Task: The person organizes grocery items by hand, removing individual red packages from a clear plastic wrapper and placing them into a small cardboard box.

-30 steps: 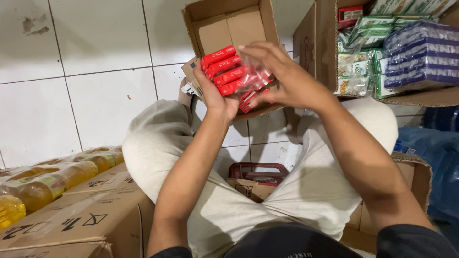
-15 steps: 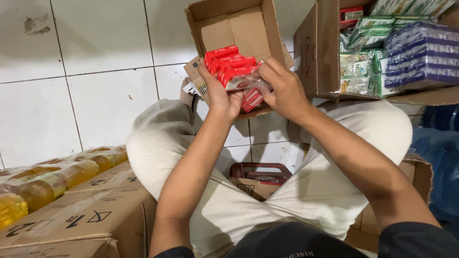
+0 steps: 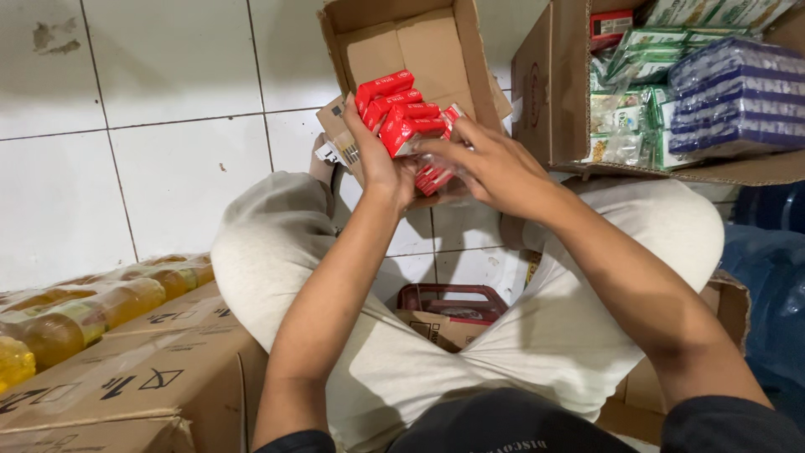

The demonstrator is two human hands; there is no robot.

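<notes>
A stack of small red boxes [image 3: 401, 113] sits between the two hands, held up over the mouth of an open cardboard box [image 3: 419, 42] that lies on the floor beyond the fingertips. The left hand [image 3: 379, 164] closes around the near left side of the stack, thumb up along its edge, fingers hidden behind it. The right hand [image 3: 495, 168] comes in from the right, its fingers [image 3: 444, 147] curled over the front of the red boxes and a crinkled clear wrapper [image 3: 440, 180] just under them; both hands grip the stack.

Below the wrists, the person's knees in pale trousers [image 3: 277, 243] spread to either side. Between the legs, nearer the body than the fingers, stands a small dark red crate [image 3: 453, 298] with a folded piece of cardboard in it.

The floor [image 3: 168, 126] is large white tile with dark grout lines and a few scuffs. To the right of the fingers a bigger carton [image 3: 545, 92] holds green packets [image 3: 637, 50] and purple-wrapped packs [image 3: 734, 92]. Well to the left and nearer the body, bottles of yellow oil [image 3: 75, 306] lie in clear film on top of brown cartons [image 3: 142, 377].
</notes>
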